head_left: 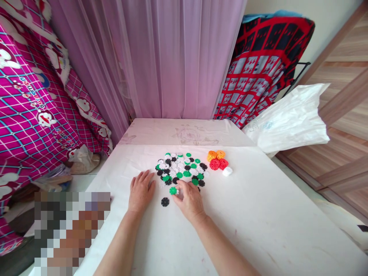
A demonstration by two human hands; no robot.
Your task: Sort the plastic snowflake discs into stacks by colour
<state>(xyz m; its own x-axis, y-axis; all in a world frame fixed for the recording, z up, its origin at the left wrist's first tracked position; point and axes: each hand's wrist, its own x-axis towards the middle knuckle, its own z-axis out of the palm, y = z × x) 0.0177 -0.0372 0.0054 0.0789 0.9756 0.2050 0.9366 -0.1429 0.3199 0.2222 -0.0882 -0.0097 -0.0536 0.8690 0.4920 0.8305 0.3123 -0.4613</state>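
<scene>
Bench (253, 218): covered in white cloth, smooth in the main, faintly creased and marked with small pinkish spots. At its far end a strip of floral cloth (188, 134) is seen, printed with a pale rose.

Right hand (188, 199): thumb and fingers closed in a pinch, by which a green disc (173, 191) is held just above or on the bench, at the near edge of the pile; contact with the cloth cannot be judged. The disc is thin, round and notched at the rim. A white notched edge (177, 192) is visible beside it at the fingertips; whether it is gripped too cannot be told.

Left hand (141, 193): laid palm down on the cloth, left of the pile, fingers extended and slightly spread; nothing is seen to be held.

Pile (176, 165): loose, composed of white, green and black notched discs, apparently plastic, overlapped at many angles. A single black disc (165, 202) is laid flat nearer the wearer, between the hands.

To the right of the pile, discs are grouped by colour: orange discs (212, 156) in short stacks, red discs (214, 165) just in front, white discs (227, 171) nearest.
</scene>
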